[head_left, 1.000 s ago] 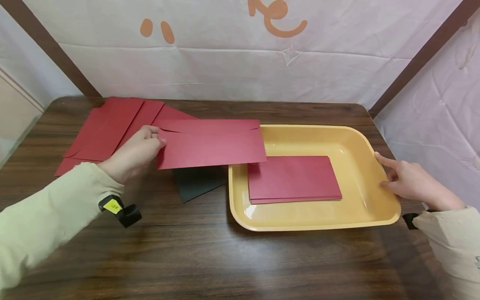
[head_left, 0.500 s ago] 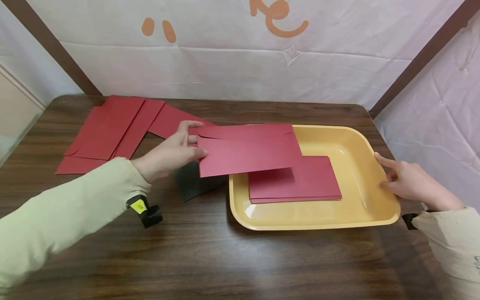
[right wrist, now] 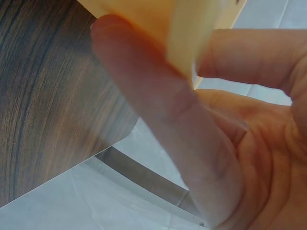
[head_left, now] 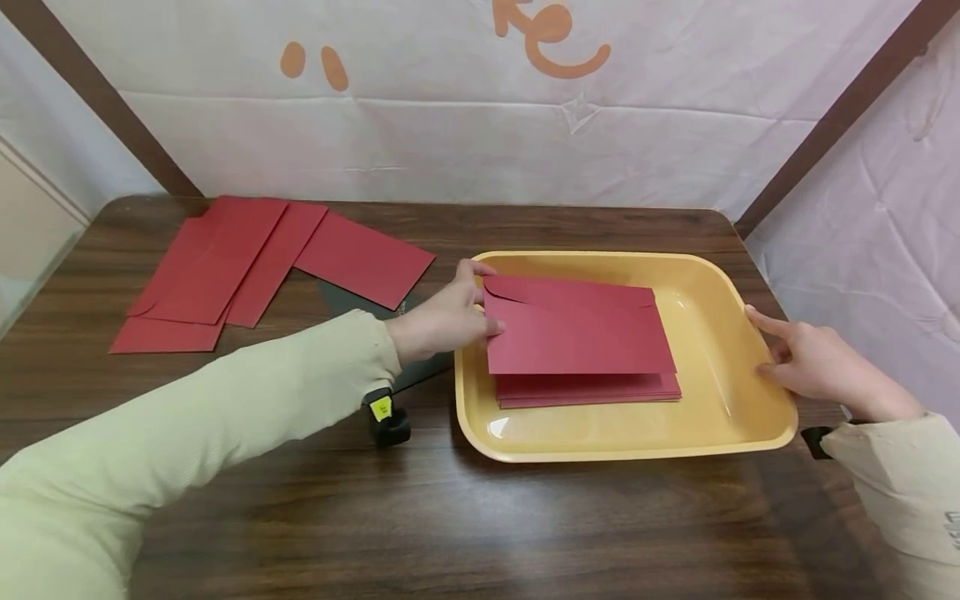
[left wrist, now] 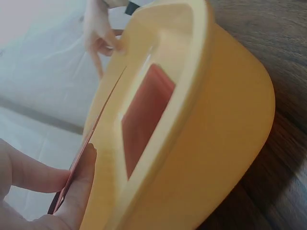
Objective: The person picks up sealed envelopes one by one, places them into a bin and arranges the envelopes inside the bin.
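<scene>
My left hand (head_left: 447,315) pinches the left edge of a red envelope (head_left: 577,329) between thumb and fingers. This envelope is over the left part of a yellow plastic tray (head_left: 708,367), above a stack of red envelopes (head_left: 585,393) lying inside. In the left wrist view the held envelope (left wrist: 88,139) is seen nearly edge-on, apart from the stack (left wrist: 146,117) on the tray floor. At the tray's right side, my right hand (head_left: 821,358) grips the wall; the right wrist view shows the tray rim (right wrist: 187,43) between thumb and fingers.
Several overlapping red envelopes (head_left: 213,258) lie at the table's back left. Another red envelope (head_left: 367,257) partly covers a dark envelope (head_left: 423,375), which my left forearm also crosses. Behind the wooden table (head_left: 465,533) hangs a pale fabric wall (head_left: 450,142).
My left hand has carried the red envelope rightward from above the table's left side into the tray area, lowering it over the stack. The right hand and the tray have stayed put.
</scene>
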The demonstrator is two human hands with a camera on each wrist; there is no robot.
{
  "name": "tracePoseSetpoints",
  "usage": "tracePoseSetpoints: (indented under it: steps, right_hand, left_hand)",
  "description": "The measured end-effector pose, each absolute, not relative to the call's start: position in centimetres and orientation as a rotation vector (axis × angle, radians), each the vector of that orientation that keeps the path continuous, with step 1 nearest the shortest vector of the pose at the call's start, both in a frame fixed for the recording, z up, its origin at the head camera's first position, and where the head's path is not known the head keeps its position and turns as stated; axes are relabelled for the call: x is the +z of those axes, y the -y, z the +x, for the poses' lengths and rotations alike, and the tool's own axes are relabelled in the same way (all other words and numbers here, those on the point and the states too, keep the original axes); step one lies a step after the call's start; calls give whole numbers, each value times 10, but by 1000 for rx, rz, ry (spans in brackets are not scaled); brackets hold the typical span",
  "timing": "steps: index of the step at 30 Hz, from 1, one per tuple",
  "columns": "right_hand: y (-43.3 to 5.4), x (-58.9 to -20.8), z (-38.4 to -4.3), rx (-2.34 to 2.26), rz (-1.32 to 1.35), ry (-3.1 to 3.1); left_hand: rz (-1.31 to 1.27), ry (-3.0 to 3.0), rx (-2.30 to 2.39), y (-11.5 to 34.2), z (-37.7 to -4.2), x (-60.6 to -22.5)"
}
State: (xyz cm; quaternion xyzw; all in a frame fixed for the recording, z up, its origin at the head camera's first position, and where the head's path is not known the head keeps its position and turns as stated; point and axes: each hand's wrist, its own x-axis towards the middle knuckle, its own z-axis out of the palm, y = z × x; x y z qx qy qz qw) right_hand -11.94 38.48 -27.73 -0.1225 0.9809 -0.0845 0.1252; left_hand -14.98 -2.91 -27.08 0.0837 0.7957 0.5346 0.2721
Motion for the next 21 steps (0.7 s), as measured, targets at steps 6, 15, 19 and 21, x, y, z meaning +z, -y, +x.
tracePoseSetpoints:
  steps: [6,15,19,21]
  right_hand:
    - [-386,-278,-119,-251,-373,-2869]
    - [-386,-278,-117,-238,-366,-2867]
    - [-386,-277,-117,-237,-365,-2865]
    - [-385,-277,-117,-239,-363,-2863]
  left_hand:
    - [214,-2159,1405,15,-152,-278]
    - [237,-2233,1327,4,-154,-286]
    - [226,-2312,1229,1,-151,-286]
    - [230,-2365,1157,0,-149,-285]
